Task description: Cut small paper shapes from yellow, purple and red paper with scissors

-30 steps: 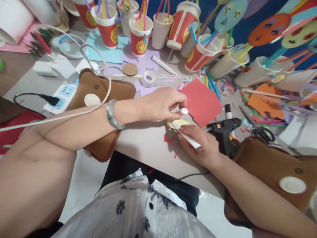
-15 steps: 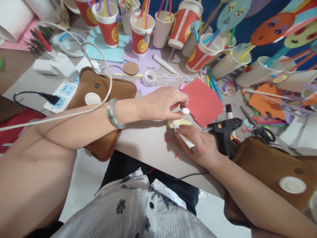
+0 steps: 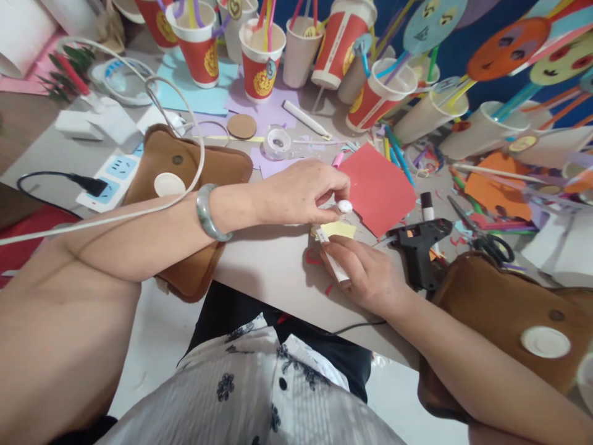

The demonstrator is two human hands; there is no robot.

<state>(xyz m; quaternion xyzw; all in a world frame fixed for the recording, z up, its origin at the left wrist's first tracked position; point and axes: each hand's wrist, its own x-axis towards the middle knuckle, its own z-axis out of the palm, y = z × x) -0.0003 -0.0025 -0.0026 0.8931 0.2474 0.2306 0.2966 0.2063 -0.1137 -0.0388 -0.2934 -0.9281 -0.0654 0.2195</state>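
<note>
Left hand [image 3: 296, 191] with white piece [image 3: 344, 206], right hand [image 3: 370, 272] with white stick [image 3: 334, 261], by red paper [image 3: 382, 191].
Left of red paper: left hand pinching white piece, tape [image 3: 267, 144] farther out. Near side: right hand gripping white stick, end at yellow paper [image 3: 341, 230]. Right: glue gun [image 3: 419, 250], then scissors [image 3: 493, 246]. Far side: cups [image 3: 260, 68], straws [image 3: 269, 28] in several.

white stick [image 3: 336, 267]: partly covered by right hand [image 3: 370, 272], print too small to read | white cap [image 3: 344, 207]: partly hidden by left hand [image 3: 296, 193] | brown pouch [image 3: 500, 309]: overlapped by right forearm [image 3: 463, 360] | white cable [image 3: 69, 230]: cut off, left edge
</note>
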